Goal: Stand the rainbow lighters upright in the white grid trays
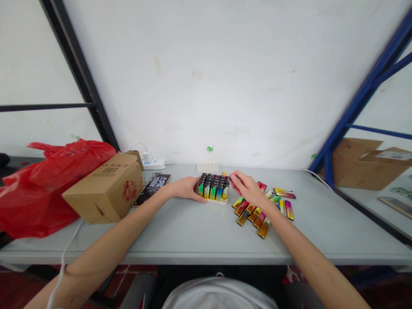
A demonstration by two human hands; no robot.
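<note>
A white tray (222, 201) stands on the grey table, with several rows of upright lighters (213, 191) in it. Their black tops face up, and the bodies are shiny green, blue, yellow and silver. My left hand (188, 189) grips the tray's left side, thumb along the front and fingers round the back. At the right end, my right hand (243, 185) has its fingertips pinched at the top of a lighter by the tray's corner; the fingers partly hide it. A loose pile of colourful lighters (254, 212) lies below and beside my right hand, some under the wrist.
Behind the tray, a pale slotted tray (207, 167) sits by the wall. To the left are a phone (152, 189), a cardboard box (106, 186), a red plastic bag (54, 184) and a power strip (154, 164). A blue metal frame (350, 98) stands at right.
</note>
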